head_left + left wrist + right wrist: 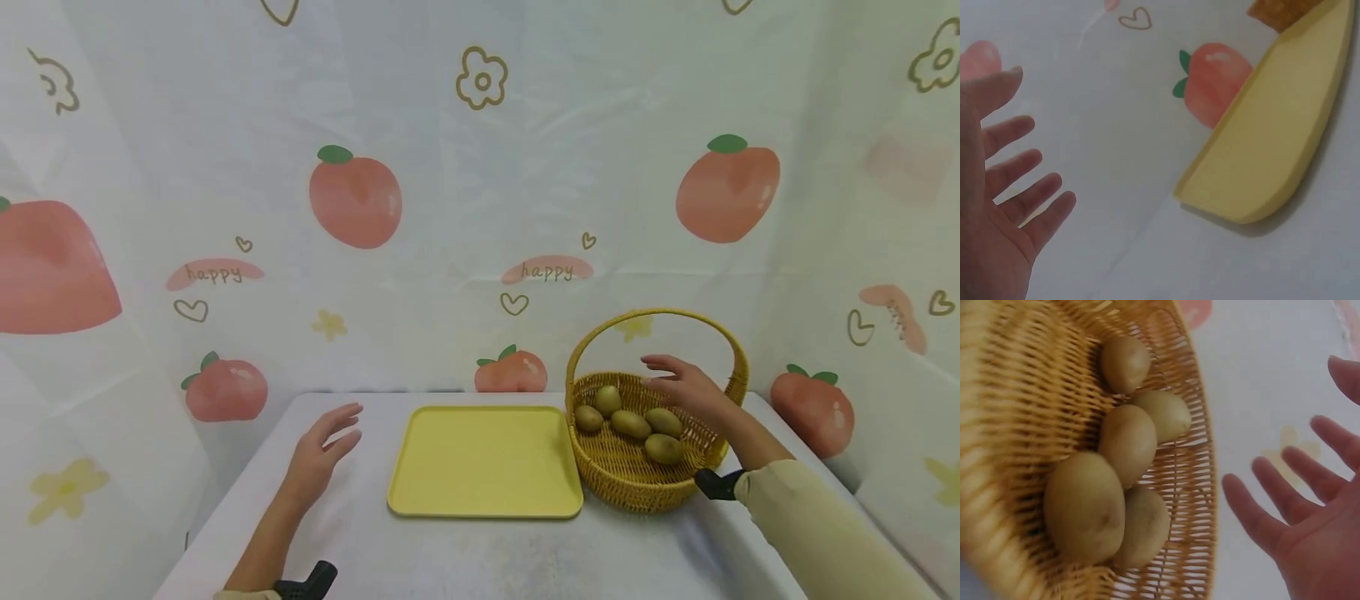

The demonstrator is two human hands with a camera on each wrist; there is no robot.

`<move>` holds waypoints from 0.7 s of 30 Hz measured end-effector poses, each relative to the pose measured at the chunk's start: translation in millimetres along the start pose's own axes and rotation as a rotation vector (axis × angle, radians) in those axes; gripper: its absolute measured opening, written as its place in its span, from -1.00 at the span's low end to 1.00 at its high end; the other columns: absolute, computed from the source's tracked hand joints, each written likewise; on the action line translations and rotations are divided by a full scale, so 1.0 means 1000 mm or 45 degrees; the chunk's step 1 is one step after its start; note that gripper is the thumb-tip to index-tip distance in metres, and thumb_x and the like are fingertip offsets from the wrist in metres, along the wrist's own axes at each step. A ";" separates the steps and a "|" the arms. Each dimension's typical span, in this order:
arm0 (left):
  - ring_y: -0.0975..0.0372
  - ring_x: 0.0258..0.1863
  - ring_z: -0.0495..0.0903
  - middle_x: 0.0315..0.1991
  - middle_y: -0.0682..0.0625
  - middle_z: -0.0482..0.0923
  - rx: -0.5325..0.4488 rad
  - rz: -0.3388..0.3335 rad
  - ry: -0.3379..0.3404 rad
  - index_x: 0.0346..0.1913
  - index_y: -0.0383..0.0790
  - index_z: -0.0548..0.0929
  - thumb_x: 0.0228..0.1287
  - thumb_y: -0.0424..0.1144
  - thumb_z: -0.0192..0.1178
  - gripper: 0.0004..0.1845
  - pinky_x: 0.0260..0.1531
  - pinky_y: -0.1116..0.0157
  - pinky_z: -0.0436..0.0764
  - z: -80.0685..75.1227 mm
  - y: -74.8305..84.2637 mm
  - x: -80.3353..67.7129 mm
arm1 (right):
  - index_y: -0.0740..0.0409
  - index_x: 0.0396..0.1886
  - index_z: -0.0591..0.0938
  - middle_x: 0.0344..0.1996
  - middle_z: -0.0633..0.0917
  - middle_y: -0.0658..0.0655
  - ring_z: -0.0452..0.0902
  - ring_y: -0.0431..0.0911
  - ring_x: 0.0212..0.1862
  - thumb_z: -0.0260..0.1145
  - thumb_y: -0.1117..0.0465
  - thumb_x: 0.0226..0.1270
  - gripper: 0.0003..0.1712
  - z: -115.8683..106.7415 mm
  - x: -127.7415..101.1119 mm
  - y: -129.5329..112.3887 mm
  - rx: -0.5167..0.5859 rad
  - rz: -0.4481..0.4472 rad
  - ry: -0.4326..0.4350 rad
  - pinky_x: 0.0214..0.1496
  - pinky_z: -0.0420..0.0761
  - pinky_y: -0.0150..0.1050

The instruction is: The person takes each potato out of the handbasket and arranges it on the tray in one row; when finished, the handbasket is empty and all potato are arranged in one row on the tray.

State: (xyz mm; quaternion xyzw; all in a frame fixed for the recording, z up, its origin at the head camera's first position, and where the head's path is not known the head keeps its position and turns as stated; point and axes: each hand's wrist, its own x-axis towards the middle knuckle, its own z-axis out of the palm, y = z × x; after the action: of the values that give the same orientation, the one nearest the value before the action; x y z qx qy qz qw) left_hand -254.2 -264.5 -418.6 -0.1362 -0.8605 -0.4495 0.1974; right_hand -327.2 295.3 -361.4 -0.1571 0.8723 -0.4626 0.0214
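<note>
"happy" is printed on the peach-patterned backdrop (547,271). The right hand (686,385), fingers spread, hovers above five fuzzy brown-green kiwis (630,423) in the woven wicker basket (637,483). The left hand (322,454), fingers apart, hovers beside the smooth yellow rectangular tray (485,462).

Head cam: high, looks fwd and down over the whole table (480,558), backdrop curtain (480,167) behind; widest view, takes in both hands. Left wrist cam: close, low to the table, looks past the left hand (997,206) toward a corner of the yellow tray (1272,144); shares tray w/ head view. Right wrist cam: very close, looks down into the wicker basket (1016,381) of kiwis (1085,506), right hand (1310,519) at edge; shares basket w/ head view.
</note>
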 end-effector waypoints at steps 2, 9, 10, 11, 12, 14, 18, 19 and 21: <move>-0.05 0.23 0.44 0.27 -0.17 0.45 -0.058 -0.047 -0.015 0.32 -0.24 0.44 0.44 -0.20 0.11 -0.55 0.15 -0.14 0.48 0.003 -0.001 0.000 | 0.35 0.47 0.14 0.39 0.18 0.49 0.19 0.39 0.33 0.12 -0.01 0.49 -0.24 0.001 0.008 0.004 0.052 0.036 -0.033 0.18 0.47 0.28; -0.07 0.31 0.35 0.35 -0.17 0.34 -0.256 -0.280 -0.079 0.34 -0.19 0.42 0.42 -0.11 0.14 -0.50 0.25 -0.16 0.37 0.020 -0.008 -0.005 | 0.39 0.47 0.07 0.39 0.11 0.54 0.05 0.43 0.37 0.09 0.06 0.51 -0.25 0.016 0.028 0.017 0.184 0.184 -0.115 0.23 0.38 0.34; -0.07 0.31 0.34 0.36 -0.16 0.34 -0.278 -0.308 -0.084 0.33 -0.17 0.42 0.41 -0.10 0.15 -0.50 0.26 -0.16 0.36 0.023 -0.011 -0.006 | 0.40 0.46 0.09 0.39 0.12 0.53 0.06 0.43 0.37 0.10 0.07 0.51 -0.26 0.019 0.030 0.019 0.173 0.209 -0.121 0.22 0.40 0.33; -0.06 0.32 0.34 0.36 -0.16 0.33 -0.291 -0.332 -0.090 0.34 -0.15 0.42 0.41 -0.10 0.15 -0.50 0.26 -0.16 0.35 0.026 -0.013 -0.007 | 0.40 0.46 0.11 0.38 0.13 0.53 0.06 0.43 0.36 0.09 0.07 0.51 -0.27 0.022 0.031 0.021 0.163 0.229 -0.130 0.21 0.42 0.31; -0.06 0.31 0.35 0.37 -0.15 0.33 -0.309 -0.356 -0.094 0.33 -0.14 0.42 0.40 -0.09 0.16 -0.50 0.27 -0.15 0.35 0.030 -0.015 -0.008 | 0.41 0.45 0.12 0.38 0.14 0.53 0.06 0.43 0.36 0.09 0.08 0.51 -0.28 0.024 0.032 0.023 0.150 0.246 -0.137 0.21 0.43 0.30; -0.04 0.30 0.37 0.37 -0.15 0.33 -0.352 -0.386 -0.102 0.33 -0.14 0.43 0.39 -0.11 0.17 -0.50 0.27 -0.10 0.38 0.036 -0.020 -0.011 | 0.43 0.43 0.15 0.36 0.17 0.55 0.09 0.44 0.35 0.10 0.09 0.50 -0.30 0.028 0.033 0.026 0.121 0.263 -0.147 0.21 0.43 0.30; -0.04 0.27 0.41 0.36 -0.20 0.33 -0.476 -0.427 -0.130 0.34 -0.25 0.41 0.38 -0.20 0.17 -0.49 0.19 0.11 0.52 0.046 -0.029 -0.014 | 0.48 0.38 0.20 0.32 0.22 0.58 0.16 0.45 0.31 0.11 0.11 0.49 -0.32 0.033 0.035 0.029 0.068 0.249 -0.172 0.19 0.43 0.29; -0.06 0.26 0.41 0.36 -0.23 0.32 -0.517 -0.437 -0.137 0.34 -0.29 0.40 0.37 -0.24 0.17 -0.48 0.16 0.16 0.55 0.048 -0.031 -0.015 | 0.49 0.36 0.23 0.30 0.25 0.57 0.19 0.43 0.29 0.13 0.11 0.48 -0.34 0.035 0.036 0.029 0.049 0.240 -0.182 0.18 0.45 0.27; -0.07 0.25 0.42 0.35 -0.25 0.32 -0.568 -0.468 -0.158 0.35 -0.33 0.38 0.36 -0.26 0.18 -0.46 0.10 0.23 0.59 0.051 -0.033 -0.017 | 0.49 0.30 0.31 0.27 0.30 0.53 0.22 0.41 0.28 0.17 0.11 0.45 -0.37 0.040 0.037 0.030 0.018 0.233 -0.224 0.20 0.44 0.24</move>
State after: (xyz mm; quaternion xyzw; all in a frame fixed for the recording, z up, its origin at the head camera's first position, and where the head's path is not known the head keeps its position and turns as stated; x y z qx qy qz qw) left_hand -264.2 -241.2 -476.4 -0.0454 -0.7612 -0.6465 0.0248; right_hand -363.1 268.1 -404.4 -0.1167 0.8745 -0.4493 0.1409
